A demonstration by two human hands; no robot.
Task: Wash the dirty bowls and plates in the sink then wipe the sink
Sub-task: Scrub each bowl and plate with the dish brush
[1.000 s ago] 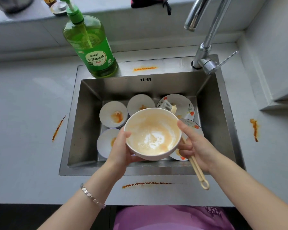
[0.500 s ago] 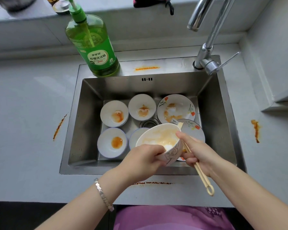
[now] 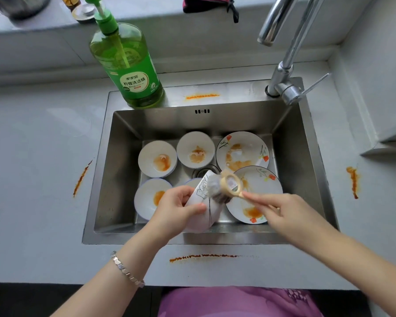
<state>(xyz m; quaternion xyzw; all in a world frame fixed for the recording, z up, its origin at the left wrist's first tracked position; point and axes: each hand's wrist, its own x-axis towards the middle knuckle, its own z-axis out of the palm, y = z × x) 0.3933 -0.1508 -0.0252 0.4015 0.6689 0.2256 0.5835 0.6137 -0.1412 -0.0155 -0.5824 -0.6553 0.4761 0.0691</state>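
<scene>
My left hand point(image 3: 178, 211) grips a white bowl with a black line drawing point(image 3: 204, 205), turned so its outside faces me, over the front of the steel sink point(image 3: 114, 179). My right hand point(image 3: 281, 213) holds a beige-handled dish brush point(image 3: 226, 185) whose round head presses against the bowl's outer wall. Below lie three small white bowls with orange sauce stains point(image 3: 157, 159) point(image 3: 196, 149) point(image 3: 150, 197). Two flowered plates point(image 3: 242, 151) point(image 3: 258, 195), both smeared orange, lie at the right. Another bowl's rim shows behind the held one.
A green dish soap bottle point(image 3: 128, 67) stands on the sink's back left rim. The chrome tap point(image 3: 286, 65) rises at the back right. Orange sauce streaks mark the counter at left point(image 3: 81, 178), right point(image 3: 353, 181), front point(image 3: 204, 256) and the back rim point(image 3: 201, 96).
The bowl, first held upright showing its foamy inside, has been tipped over so its outside faces up. The brush has moved from inside the bowl onto its outer wall.
</scene>
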